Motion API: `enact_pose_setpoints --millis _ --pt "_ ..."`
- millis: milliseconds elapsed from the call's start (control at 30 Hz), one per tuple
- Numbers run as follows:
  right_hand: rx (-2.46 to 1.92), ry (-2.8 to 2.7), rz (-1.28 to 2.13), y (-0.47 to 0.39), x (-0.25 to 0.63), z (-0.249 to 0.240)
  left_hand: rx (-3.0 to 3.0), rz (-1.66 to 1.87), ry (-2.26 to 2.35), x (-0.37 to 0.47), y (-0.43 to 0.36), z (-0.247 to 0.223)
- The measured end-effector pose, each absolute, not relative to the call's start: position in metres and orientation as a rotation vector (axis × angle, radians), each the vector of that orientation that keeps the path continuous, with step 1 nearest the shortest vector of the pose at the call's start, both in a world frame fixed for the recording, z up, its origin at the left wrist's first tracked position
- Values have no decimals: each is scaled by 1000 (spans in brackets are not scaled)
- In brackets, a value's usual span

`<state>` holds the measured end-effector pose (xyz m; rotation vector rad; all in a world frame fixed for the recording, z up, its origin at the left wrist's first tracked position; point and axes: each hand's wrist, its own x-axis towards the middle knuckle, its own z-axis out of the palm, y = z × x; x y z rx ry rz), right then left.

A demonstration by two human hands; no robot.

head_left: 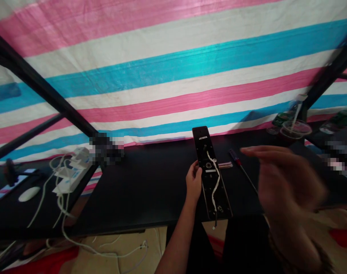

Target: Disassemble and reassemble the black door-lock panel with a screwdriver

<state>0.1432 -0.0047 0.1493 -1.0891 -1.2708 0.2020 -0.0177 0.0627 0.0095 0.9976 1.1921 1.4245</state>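
Observation:
My left hand (pixel 193 182) holds the left edge of a long black panel (pixel 202 146), fingers behind it and thumb at its side. The panel stands tilted on the black table, its back towards me. A white-sleeved cable (pixel 218 177) runs down it, and its plug hangs past the lower end. My right hand (pixel 287 179) is raised above the table on the right, blurred, fingers stretched to the left with nothing visible in them. Beyond that hand lies a screwdriver (pixel 237 161) with a dark handle and red collar. A small pinkish strip (pixel 226 165) lies beside the panel.
At the left are a power strip (pixel 73 179) with white cables, a white mouse (pixel 29 194) and a phone (pixel 12 185). A clear plastic cup (pixel 296 129) with a straw and some bottles stand at the back right. A striped sheet (pixel 167 76) hangs behind the table (pixel 133 182).

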Motion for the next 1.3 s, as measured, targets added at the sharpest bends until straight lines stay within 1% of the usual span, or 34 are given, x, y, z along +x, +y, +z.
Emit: enact_pose_setpoints --millis 100,200,300,500,867,1000,1167,1300 --pt "-1218 -1296 484 38 140 92 1014 1460 1185 -19 62 6" --pt "-1321 -1175 773 66 137 27 1033 1483 1196 -19 61 4" --pt "-1211 -1141 926 68 130 -7 1059 1462 1174 -19 60 3" --pt "-1105 -1110 1015 60 123 -3 1051 1444 1162 -19 60 7" --pt "-1098 -1130 1138 59 128 0 1015 1468 1180 -19 60 7" --pt "-1109 -1026 1180 61 125 6 962 1479 1137 -20 60 6" --pt "-1116 -831 1337 58 119 17 918 1476 1131 -23 59 4" --pt "-1140 -748 1356 53 117 30 902 1485 1115 -24 56 5"
